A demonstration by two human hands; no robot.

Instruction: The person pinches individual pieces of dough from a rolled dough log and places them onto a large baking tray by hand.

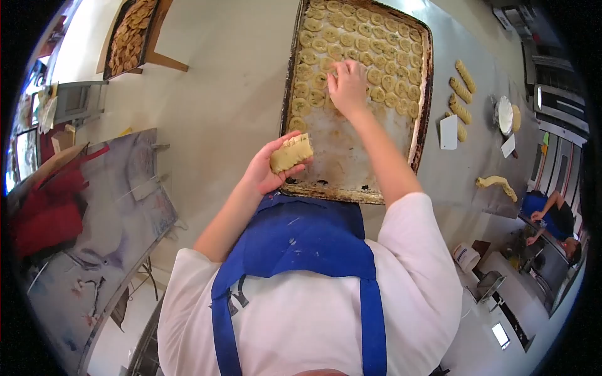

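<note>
My left hand (264,168) is closed around a short length of sliced dough roll (292,153), held just over the near left edge of a large baking tray (343,164). Rows of round dough slices (394,67) cover the far part of that tray; its near part is bare, greasy metal. Above the slices, toward the middle of the tray, my right hand (348,89) has its fingers bent and drawn together. Whatever sits between those fingertips is hidden from view.
On the metal table to the right lie several dough rolls (461,89), a white scraper (448,131), a white bowl (503,115) and a longer dough strip (496,184). A tray of browned pieces (132,31) stands far left. Another person (552,216) works at right.
</note>
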